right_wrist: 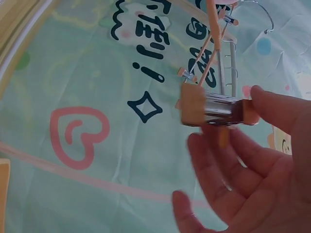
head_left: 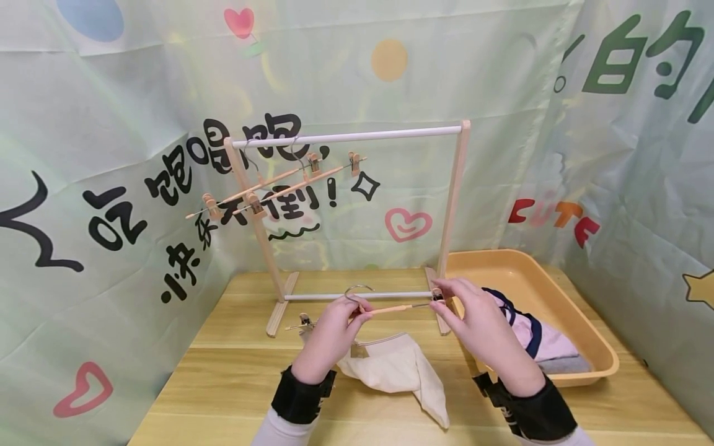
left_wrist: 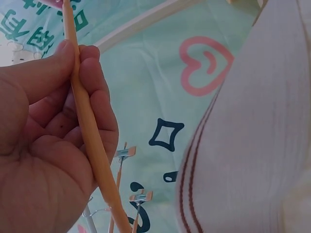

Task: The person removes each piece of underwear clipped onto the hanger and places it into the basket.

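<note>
My left hand (head_left: pixel 329 331) holds the wooden bar of a clip hanger (head_left: pixel 390 309) near its middle, below the metal hook; in the left wrist view the thumb and curled fingers wrap this bar (left_wrist: pixel 86 116). At its right end, my right hand (head_left: pixel 480 325) pinches the hanger's clip (right_wrist: pixel 223 109), thumb on one end and fingers beneath. A cream cloth (head_left: pixel 390 368) with brown edge stitching and a tan patch hangs below the bar, its upper left corner at the left clip (head_left: pixel 305 319). The left hand partly hides the cloth's top edge.
Behind the hands stands a wooden rack with a white top rail (head_left: pixel 357 135); two clip hangers (head_left: pixel 304 181) hang at its left. An orange tray (head_left: pixel 605 362) at the right holds folded pink and navy clothing (head_left: pixel 543 337). Printed fabric walls (head_left: pixel 502 186) enclose the wooden table (head_left: pixel 212 378).
</note>
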`<action>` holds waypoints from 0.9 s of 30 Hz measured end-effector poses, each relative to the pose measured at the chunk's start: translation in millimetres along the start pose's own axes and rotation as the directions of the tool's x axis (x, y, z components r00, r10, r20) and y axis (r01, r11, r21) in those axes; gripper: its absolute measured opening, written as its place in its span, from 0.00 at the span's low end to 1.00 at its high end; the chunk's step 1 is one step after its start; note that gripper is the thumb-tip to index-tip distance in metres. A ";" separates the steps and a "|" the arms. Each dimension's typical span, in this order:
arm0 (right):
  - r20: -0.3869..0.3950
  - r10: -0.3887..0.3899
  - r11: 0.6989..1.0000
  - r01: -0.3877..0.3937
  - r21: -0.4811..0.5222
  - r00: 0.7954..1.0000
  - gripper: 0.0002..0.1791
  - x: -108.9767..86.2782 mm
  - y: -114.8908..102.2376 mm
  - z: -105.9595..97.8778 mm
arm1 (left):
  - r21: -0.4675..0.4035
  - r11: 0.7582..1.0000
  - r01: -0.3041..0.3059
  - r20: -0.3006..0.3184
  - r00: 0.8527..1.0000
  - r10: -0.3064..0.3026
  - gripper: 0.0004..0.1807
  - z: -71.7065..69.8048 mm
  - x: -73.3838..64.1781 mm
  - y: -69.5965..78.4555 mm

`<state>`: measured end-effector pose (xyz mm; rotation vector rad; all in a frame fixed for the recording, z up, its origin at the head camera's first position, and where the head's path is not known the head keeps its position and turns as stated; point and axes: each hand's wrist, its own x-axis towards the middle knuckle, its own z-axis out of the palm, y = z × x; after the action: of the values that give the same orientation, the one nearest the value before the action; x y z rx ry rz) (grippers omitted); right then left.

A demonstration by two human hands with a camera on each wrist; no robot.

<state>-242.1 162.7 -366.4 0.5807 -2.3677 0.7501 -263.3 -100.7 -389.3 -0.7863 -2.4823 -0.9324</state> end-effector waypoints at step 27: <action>0.009 -0.275 0.961 0.275 0.009 0.961 0.19 -17.2 -42.0 43.4 | 0.016 0.998 -0.055 0.108 0.993 0.053 0.05 12.8 -1.7 10.4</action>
<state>-223.5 107.9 -391.0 0.8964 -2.2308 0.6316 -257.4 -86.0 -394.3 -0.9158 -2.5439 -0.8681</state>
